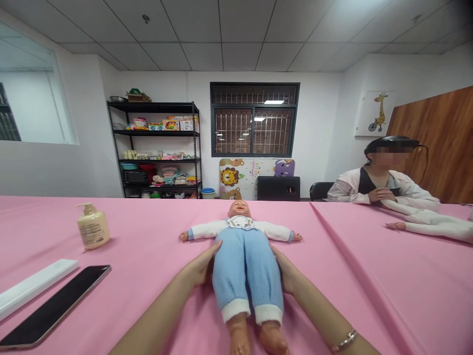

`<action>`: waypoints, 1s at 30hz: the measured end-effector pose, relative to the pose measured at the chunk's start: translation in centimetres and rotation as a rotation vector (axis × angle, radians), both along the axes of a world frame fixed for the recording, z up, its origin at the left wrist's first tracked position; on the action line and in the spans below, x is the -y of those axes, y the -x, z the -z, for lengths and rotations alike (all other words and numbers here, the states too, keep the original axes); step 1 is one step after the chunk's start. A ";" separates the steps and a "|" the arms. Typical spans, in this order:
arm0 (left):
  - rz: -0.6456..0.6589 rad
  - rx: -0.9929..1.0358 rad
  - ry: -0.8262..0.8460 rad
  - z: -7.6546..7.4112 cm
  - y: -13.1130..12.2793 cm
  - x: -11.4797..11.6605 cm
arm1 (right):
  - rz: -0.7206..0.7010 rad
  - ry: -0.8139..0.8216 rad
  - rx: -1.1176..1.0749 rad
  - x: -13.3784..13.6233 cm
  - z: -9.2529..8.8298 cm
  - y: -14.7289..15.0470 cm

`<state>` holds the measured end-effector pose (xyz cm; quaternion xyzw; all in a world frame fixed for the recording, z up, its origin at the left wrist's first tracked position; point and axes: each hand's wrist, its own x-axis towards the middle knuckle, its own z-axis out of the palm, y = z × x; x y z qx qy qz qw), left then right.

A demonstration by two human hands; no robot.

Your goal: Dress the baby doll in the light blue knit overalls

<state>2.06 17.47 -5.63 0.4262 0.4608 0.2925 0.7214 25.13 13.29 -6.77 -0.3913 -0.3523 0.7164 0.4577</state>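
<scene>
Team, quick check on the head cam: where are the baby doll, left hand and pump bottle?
baby doll point(244, 266): head view, blue trousers at the hip
left hand point(199, 268): head view, back of the hand
pump bottle point(93, 228): head view, cream body below the pump

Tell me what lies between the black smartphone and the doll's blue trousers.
In the head view, the person's left hand and forearm lie there, above the pink tablecloth, between the black smartphone and the doll's blue trousers, the hand touching the trousers.
</scene>
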 end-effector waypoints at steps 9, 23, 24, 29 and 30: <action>-0.039 0.287 0.087 -0.9 -1.8 1.3 | -0.099 0.206 -0.366 0.7 -0.6 0.3; -0.021 0.148 0.173 0.4 -2.7 1.4 | -0.132 0.240 -0.140 0.7 0.5 1.1; -0.014 0.151 0.167 0.4 -2.7 1.3 | -0.127 0.223 -0.123 0.6 0.6 1.1; -0.012 0.119 0.182 0.4 -2.7 1.4 | -0.102 0.225 -0.077 0.6 0.6 1.2; -0.010 0.130 0.182 0.4 -2.6 1.4 | -0.087 0.204 -0.071 0.6 0.5 1.2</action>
